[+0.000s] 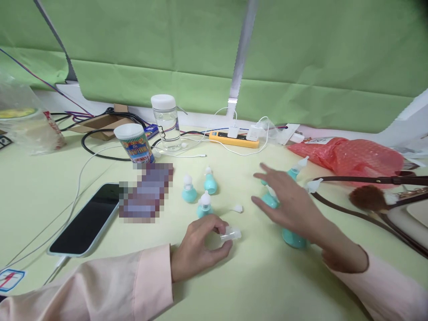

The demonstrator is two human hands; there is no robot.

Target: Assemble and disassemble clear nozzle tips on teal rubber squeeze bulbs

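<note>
Between the thumb and fingers of my left hand (203,245) is a small clear plastic cap (231,234), held just above the table. My right hand (290,203) is spread over several teal squeeze bulbs, partly hiding them; one teal bulb (270,199) shows by its fingers and another (294,238) under the wrist. Whether it touches any of them I cannot tell. Beyond my left hand stand three teal bulbs with whitish tops: one at left (189,191), one farther back (210,182) and a nearer one (204,206). A small white nozzle tip (237,208) lies between my hands.
At left lie a phone (87,218) on a cable and a blurred-out rectangular item (147,191). Behind stand a noodle cup (135,143), a water bottle (166,122) and a yellow power strip (234,139). A red plastic bag (354,156) and brown straps (354,180) are at right.
</note>
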